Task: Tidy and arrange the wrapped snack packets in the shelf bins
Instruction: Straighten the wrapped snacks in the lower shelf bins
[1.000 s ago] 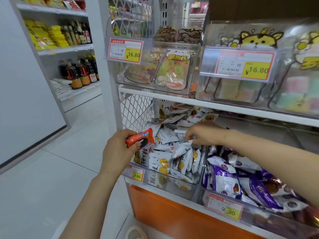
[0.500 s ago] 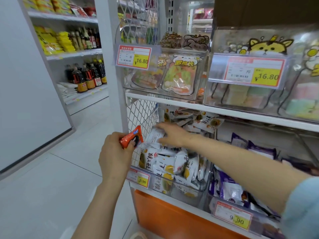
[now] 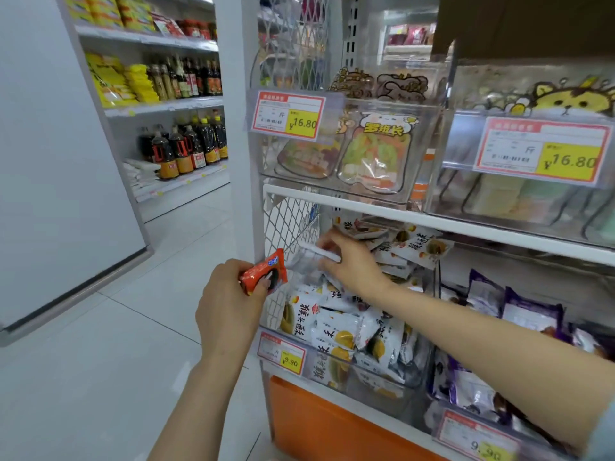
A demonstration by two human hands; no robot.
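rack: white, with a mesh panel at its left end.
bin: clear, on the lower level beside the mesh, with a 9.90 tag on its front.
white packets: heaped loosely in the bin.
purple packets: piled just right of the bin.
right hand: I reach in over the white heap, pinching a pale packet near the mesh; it is too blurred to read.
left hand: outside the rack, in front of the mesh.
red packet: gripped between my left thumb and fingers, tilted upward.
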